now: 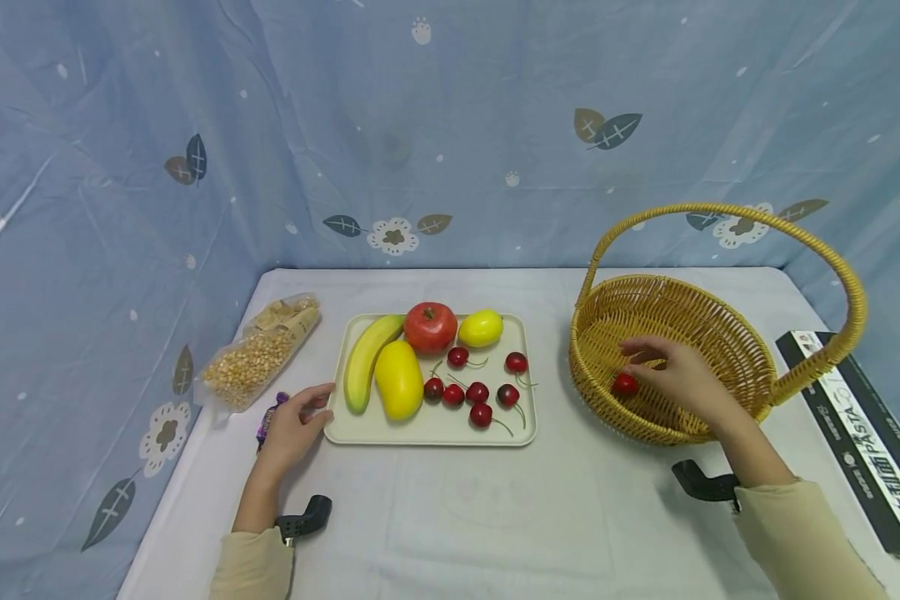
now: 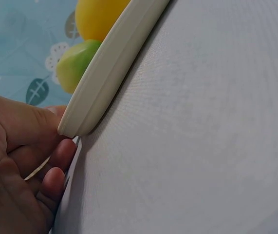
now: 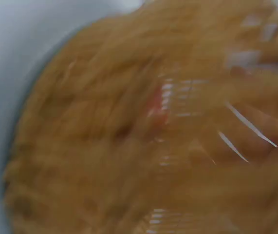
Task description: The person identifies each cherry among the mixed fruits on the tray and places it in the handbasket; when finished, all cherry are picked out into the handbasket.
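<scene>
In the head view, my left hand (image 1: 294, 429) is at the left edge of a cream tray (image 1: 427, 435). The left wrist view shows its thumb and fingers gripping the tray's corner (image 2: 87, 109). On the tray lie a banana (image 1: 366, 367), a yellow mango (image 1: 399, 382), a red round fruit (image 1: 431, 327), a lemon (image 1: 481, 328) and several cherries (image 1: 477, 392) with stems. My right hand (image 1: 675, 375) reaches inside a wicker basket (image 1: 607, 408), thumb and fingers apart. Just below its fingertips is a red cherry (image 1: 625, 384). Motion blurs the right wrist view.
A bag of corn kernels (image 1: 251, 362) lies left of the tray, with a purple-wrapped candy (image 1: 267, 421) near my left hand. The basket's tall handle (image 1: 832, 258) arches over its right side. A black pasta box (image 1: 862, 442) lies right of the basket.
</scene>
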Motion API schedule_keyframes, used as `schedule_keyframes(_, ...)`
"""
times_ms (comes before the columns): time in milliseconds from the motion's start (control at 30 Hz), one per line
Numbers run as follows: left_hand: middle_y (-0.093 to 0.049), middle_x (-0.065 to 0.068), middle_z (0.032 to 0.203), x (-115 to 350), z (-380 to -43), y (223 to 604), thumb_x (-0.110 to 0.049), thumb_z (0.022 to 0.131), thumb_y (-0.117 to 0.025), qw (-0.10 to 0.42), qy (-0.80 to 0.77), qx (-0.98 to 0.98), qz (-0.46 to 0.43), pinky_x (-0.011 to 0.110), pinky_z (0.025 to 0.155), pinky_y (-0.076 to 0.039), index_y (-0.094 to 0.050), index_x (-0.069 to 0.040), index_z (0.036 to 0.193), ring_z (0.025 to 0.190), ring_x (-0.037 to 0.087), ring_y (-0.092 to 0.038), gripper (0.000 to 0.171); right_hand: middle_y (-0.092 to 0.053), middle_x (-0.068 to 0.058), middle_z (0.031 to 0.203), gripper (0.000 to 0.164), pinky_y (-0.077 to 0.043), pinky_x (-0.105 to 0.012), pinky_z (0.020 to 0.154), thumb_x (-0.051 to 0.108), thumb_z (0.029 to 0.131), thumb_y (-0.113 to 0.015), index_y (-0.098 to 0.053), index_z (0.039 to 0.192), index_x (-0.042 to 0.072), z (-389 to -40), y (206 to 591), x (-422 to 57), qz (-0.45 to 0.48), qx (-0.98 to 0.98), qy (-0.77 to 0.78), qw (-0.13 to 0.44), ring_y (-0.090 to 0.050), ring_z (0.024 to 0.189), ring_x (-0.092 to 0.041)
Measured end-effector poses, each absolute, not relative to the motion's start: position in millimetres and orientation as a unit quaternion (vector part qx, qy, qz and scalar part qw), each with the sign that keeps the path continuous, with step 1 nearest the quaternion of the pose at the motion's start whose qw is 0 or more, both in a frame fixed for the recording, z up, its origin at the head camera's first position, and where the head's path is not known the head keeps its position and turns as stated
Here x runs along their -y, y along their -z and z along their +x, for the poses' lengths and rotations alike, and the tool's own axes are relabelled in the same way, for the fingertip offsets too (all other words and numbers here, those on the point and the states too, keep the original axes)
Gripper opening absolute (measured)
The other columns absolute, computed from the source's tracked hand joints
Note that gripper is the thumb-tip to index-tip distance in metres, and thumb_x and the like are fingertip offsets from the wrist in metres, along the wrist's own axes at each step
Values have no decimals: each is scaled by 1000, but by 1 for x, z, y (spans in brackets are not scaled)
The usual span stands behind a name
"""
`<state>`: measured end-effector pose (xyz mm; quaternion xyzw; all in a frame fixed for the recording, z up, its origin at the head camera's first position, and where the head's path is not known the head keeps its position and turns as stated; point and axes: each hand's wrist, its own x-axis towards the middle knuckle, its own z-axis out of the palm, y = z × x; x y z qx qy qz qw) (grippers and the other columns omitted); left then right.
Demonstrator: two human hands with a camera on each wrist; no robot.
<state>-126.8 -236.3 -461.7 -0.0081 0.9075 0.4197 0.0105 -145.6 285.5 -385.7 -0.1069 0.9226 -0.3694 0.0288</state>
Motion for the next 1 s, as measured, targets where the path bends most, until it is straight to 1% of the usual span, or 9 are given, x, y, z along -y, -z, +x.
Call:
schedule_keyframes(133,-61,14,105,237,-126,462,-4,85,-61,11,-421,-907,-12,26,75,-42,-57,-7,124,96,22,-53,39,-63,-15,109,32,-50,-20,66,16,85,-66,-62,114,4,-141,371,-257,-119,-908,400,-12,-61,86,-20)
schedule_keyframes(167,-61,14,106,237,-126,462,-4,85,-61,10,-422,-907,-12,26,75,-42,-57,-7,124,97,23,-54,39,-63,-15,107,31,-51,-22,63,15,85,-67,-62,114,4,-140,368,-250,-122,-902,413,-18,-62,84,-19)
schedule_keyframes(300,-62,15,107,237,-126,462,-5,86,-61,9,-422,-907,-7,27,76,-43,-56,-6,125,99,24,-54,39,-65,-8,102,28,-50,-21,68,9,83,-68,-64,110,6,-136,366,-219,-155,-880,445,-62,-60,86,-14)
schedule_keyframes(400,-62,15,108,236,-126,461,-5,86,-61,12,-421,-907,-10,29,77,-43,-56,-6,125,100,24,-54,40,-66,-4,102,28,-49,-22,72,6,81,-69,-65,109,7,-134,371,-196,-170,-868,461,-69,-60,88,-13)
schedule_keyframes(467,-62,15,108,236,-126,461,-5,86,-61,13,-421,-907,-13,31,77,-43,-56,-7,125,101,25,-55,40,-66,-5,102,27,-50,-26,71,6,81,-70,-65,108,8,-135,377,-182,-172,-868,463,-51,-60,86,-15)
schedule_keyframes(567,-62,15,108,235,-127,460,-4,86,-61,13,-421,-907,-14,33,78,-43,-56,-7,126,101,25,-55,40,-66,-8,103,28,-50,-29,67,7,79,-72,-66,107,6,-139,392,-165,-170,-876,451,-16,-60,82,-17)
schedule_keyframes(733,-62,16,108,235,-127,459,-4,86,-60,13,-422,-906,-13,34,78,-43,-55,-6,126,101,26,-55,41,-66,-8,104,31,-48,-27,63,8,78,-73,-66,107,4,-144,418,-151,-160,-895,415,30,-60,79,-17)
schedule_keyframes(867,-61,16,108,235,-126,459,-5,86,-60,18,-424,-905,-15,34,78,-43,-55,-6,127,100,26,-54,41,-66,-7,97,31,-46,-27,63,8,77,-73,-66,107,5,-147,430,-147,-138,-905,400,52,-58,77,-17)
schedule_keyframes(1000,-61,16,109,235,-126,459,-5,86,-60,18,-426,-904,-13,34,79,-43,-55,-6,127,101,26,-54,41,-64,-4,88,31,-45,-28,61,10,77,-74,-67,107,8,-148,433,-143,-120,-906,400,76,-54,74,-16)
